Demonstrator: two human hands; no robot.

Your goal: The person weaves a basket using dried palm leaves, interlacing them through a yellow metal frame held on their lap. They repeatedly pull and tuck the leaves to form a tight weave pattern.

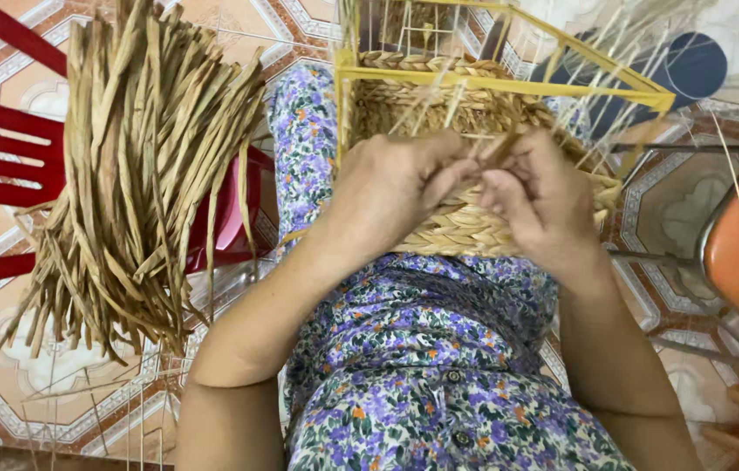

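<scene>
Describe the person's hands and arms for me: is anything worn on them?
Both arms are bare from the upper arm down; no sleeve reaches them. The left hand and the right hand wear no gloves, and no ring, watch or bracelet shows. The only clothing in view is a purple floral-print garment with small buttons covering the torso and lap.

No packages, labels, signs or screens visible.

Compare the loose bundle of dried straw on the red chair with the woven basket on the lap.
The straw bundle hangs in loose, separate strips; the basket is tightly plaited in rows. The bundle lies untouched on the red chair; the basket is gripped by the left hand and right hand. Both share one tan fibre.
</scene>
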